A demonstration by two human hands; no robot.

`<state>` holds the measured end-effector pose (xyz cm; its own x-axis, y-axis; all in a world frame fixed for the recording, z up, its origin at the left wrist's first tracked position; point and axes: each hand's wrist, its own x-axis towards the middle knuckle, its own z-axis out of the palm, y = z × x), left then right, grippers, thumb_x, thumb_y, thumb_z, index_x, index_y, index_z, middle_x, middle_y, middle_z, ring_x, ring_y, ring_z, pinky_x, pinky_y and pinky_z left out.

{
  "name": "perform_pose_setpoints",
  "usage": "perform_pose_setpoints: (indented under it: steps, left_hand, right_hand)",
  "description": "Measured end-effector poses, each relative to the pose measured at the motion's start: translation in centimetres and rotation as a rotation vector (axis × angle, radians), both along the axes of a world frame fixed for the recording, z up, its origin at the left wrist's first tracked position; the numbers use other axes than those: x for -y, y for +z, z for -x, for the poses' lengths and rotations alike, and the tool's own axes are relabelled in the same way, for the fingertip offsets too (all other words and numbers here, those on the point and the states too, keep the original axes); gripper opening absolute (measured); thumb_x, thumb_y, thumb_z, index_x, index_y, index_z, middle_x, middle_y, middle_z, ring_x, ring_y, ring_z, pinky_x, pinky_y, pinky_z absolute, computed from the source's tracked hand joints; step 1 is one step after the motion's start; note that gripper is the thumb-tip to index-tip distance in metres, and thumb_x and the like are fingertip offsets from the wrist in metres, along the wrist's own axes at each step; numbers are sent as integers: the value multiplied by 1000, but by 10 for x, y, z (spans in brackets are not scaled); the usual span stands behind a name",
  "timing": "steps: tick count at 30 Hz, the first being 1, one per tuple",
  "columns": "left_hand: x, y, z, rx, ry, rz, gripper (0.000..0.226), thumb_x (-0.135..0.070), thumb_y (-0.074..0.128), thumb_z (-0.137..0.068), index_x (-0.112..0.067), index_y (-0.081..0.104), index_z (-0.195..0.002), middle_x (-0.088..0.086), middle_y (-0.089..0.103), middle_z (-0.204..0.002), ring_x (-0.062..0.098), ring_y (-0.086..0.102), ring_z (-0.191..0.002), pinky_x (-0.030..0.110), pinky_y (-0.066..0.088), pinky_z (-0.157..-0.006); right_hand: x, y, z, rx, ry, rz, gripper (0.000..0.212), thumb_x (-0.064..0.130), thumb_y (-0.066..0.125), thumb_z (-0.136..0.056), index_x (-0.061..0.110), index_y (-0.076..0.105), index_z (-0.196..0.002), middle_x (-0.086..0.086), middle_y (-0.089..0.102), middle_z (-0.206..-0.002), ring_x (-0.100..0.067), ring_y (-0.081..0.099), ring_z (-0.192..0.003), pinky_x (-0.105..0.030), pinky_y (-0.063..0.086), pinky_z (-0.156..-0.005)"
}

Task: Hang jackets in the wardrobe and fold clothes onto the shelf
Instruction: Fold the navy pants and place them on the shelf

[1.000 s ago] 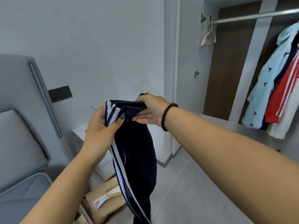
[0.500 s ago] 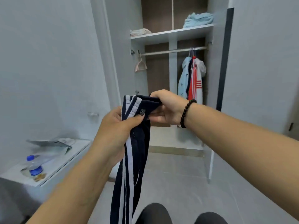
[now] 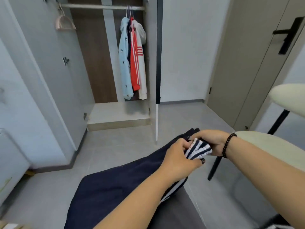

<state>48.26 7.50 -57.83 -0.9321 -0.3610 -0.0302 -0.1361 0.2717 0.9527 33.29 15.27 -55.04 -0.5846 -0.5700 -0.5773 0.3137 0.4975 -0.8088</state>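
Dark navy trousers [image 3: 115, 184] with white side stripes lie spread across my lap. My left hand [image 3: 178, 156] grips their bunched striped end from the near side. My right hand [image 3: 209, 139], a bead bracelet on its wrist, holds the same end from the far side. Ahead stands the open wardrobe [image 3: 118, 113]. Its rail [image 3: 99, 6] carries a light blue jacket [image 3: 124, 63], a red one [image 3: 134, 63] and a white one [image 3: 142, 68] at the right end. An empty pink hanger [image 3: 64, 23] hangs at the left end.
The wardrobe's left door [image 3: 49, 63] stands open toward me. A grey room door [image 3: 244, 63] with a black handle is at the right. A cream chair [image 3: 264, 142] with black legs sits close on my right. Grey tiled floor [image 3: 115, 151] lies between me and the wardrobe.
The view has dropped and turned right. Both hands have lowered the trousers from chest height onto my lap, and the fabric now lies spread instead of hanging.
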Motion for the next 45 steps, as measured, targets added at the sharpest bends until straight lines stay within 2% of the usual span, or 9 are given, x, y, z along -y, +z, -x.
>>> perform_pose_setpoints:
  steps: [4, 12, 16, 20, 26, 29, 34, 40, 45]
  left_hand:
    - [5, -50, -9, 107, -120, -53, 17, -25, 76, -79, -34, 66, -89, -19, 70, -106, -7, 63, -103, 11, 49, -86]
    - [62, -103, -39, 224, -25, 360, 29, -30, 52, -99, -36, 59, -126, -23, 56, -128, -21, 43, -110, -8, 24, -89]
    - [65, -115, -28, 268, -137, 535, 48, -36, 46, -100, -36, 35, -147, -16, 29, -155, 0, 12, -146, 17, 9, -116]
    - [57, -119, -6, 382, -251, 686, 64, -50, 38, -98, -36, 9, -154, -11, 4, -163, 11, -5, -150, 40, -1, -122]
    - [40, -130, 25, 468, -313, 750, 73, -61, 30, -96, -35, -6, -154, -8, -15, -162, 16, -22, -147, 50, -7, -120]
    - [39, -129, 27, 439, -315, 679, 73, -60, 30, -97, -34, -8, -154, -8, -15, -162, 15, -21, -147, 46, -4, -121]
    - [65, -119, -6, 315, -145, 419, 70, -58, 34, -98, -33, 1, -155, -18, 0, -161, 1, -3, -147, 17, 2, -114]
    - [128, -99, -82, 286, 174, 594, 59, -40, 41, -101, -25, 18, -154, -6, 18, -161, 11, 15, -147, 23, 9, -116]
    - [183, -98, -175, 295, 592, 417, 56, -40, 48, -98, -27, 31, -150, -10, 35, -153, 13, 27, -144, 27, 25, -115]
  right_hand:
    - [-27, -63, 2, 86, -129, -77, 18, 10, 52, -95, -5, 59, -102, -25, 65, -97, -36, 60, -77, -44, 50, -72]
    - [-43, -114, 40, -257, -41, -170, 6, 7, 63, -90, 3, 68, -91, -14, 71, -87, -25, 67, -76, -31, 55, -65]
    - [-56, -107, 76, -407, -15, -216, 14, 2, 63, -88, 1, 68, -102, -16, 69, -106, -31, 64, -97, -40, 50, -91]
    - [-92, -88, 110, -479, -118, -293, 17, 1, 64, -87, 1, 67, -103, -17, 67, -110, -33, 62, -100, -42, 48, -94]
    - [-102, -46, 126, -647, -150, -347, 13, 16, 70, -85, 8, 69, -95, -11, 69, -101, -24, 61, -86, -34, 48, -81]
    - [-79, -14, 114, -651, -68, -388, 19, 24, 73, -82, 9, 69, -93, -10, 70, -91, -28, 67, -83, -42, 55, -83]
    - [-14, 39, 71, -695, 128, -358, 22, 24, 73, -78, 8, 65, -91, -13, 70, -86, -29, 67, -77, -39, 56, -71]
    - [73, 76, -7, -644, 411, -279, 33, 17, 66, -78, -3, 56, -103, -29, 67, -101, -32, 62, -70, -39, 44, -64]
    - [142, 76, -74, -641, 590, -192, 15, 15, 64, -79, 5, 58, -88, -15, 59, -77, -26, 55, -66, -30, 40, -55]
